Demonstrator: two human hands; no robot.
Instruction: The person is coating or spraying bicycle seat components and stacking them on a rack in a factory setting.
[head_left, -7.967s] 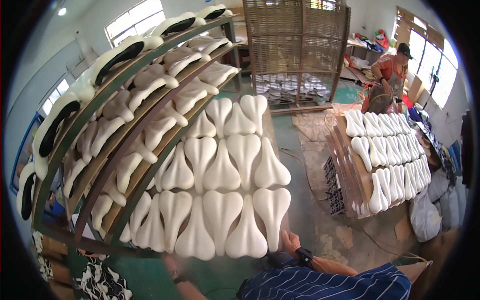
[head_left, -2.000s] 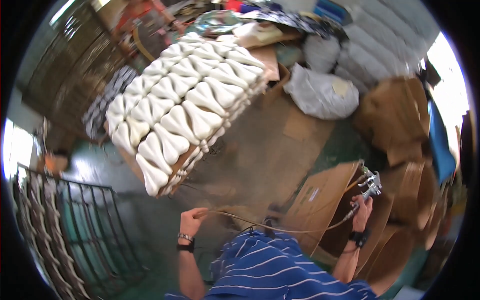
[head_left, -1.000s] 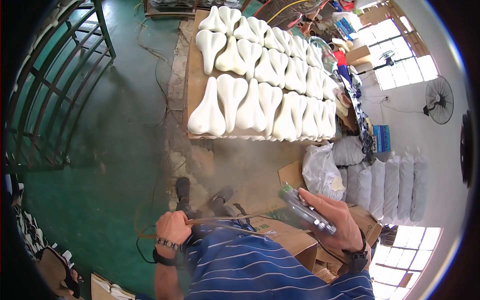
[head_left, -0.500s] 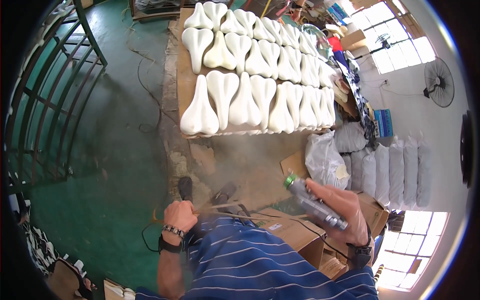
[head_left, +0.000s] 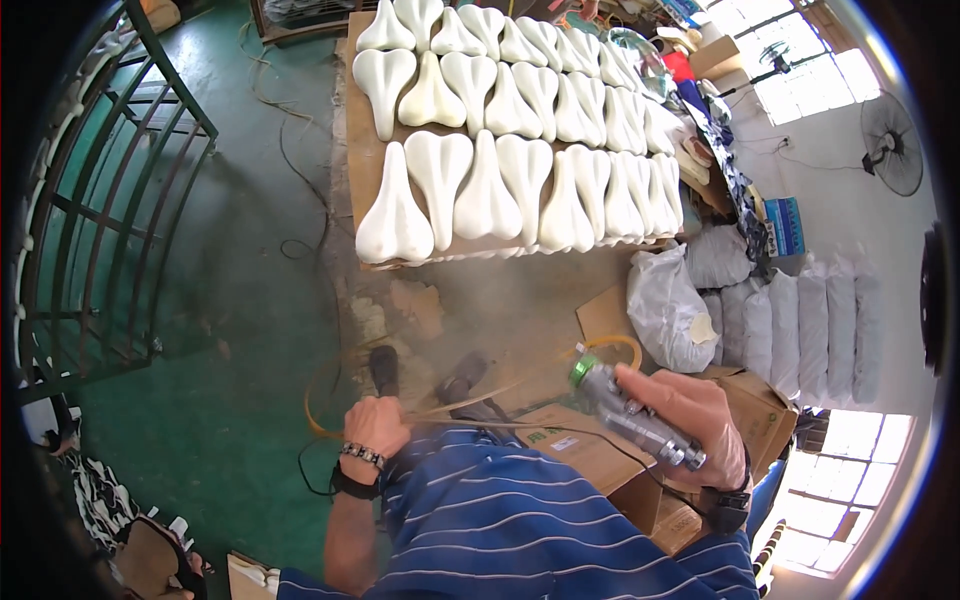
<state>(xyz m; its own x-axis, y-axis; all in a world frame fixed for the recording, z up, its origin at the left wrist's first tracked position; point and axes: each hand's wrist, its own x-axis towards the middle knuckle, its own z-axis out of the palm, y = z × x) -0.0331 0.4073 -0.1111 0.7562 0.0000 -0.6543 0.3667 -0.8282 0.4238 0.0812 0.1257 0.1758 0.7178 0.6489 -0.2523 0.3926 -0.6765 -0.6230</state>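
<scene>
In my right hand (head_left: 702, 412) is a grey metal spray gun (head_left: 630, 418) with a green ring at its front. My fingers are wrapped around its body, and the green end points up and left. My left hand (head_left: 376, 428) is closed in a fist at my waist, around a thin yellowish hose (head_left: 470, 405) and a dark cable (head_left: 575, 431). The hose loops out on both sides and curls up near the gun's tip. Beyond my hands, rows of white foam bicycle saddle pads (head_left: 488, 195) lie on a brown board (head_left: 366, 165).
Open cardboard boxes (head_left: 560, 445) stand close by at my right. A white plastic bag (head_left: 668, 310) and several grey wrapped bundles (head_left: 785, 325) line the right wall. A dark metal rack (head_left: 110, 210) is at left. A cable (head_left: 285, 160) runs over the green floor.
The spray gun has turned slightly and shows more sharply. The yellow hose now curves visibly beside its tip. My left hand sits slightly further right, and the whole view has shifted a little.
</scene>
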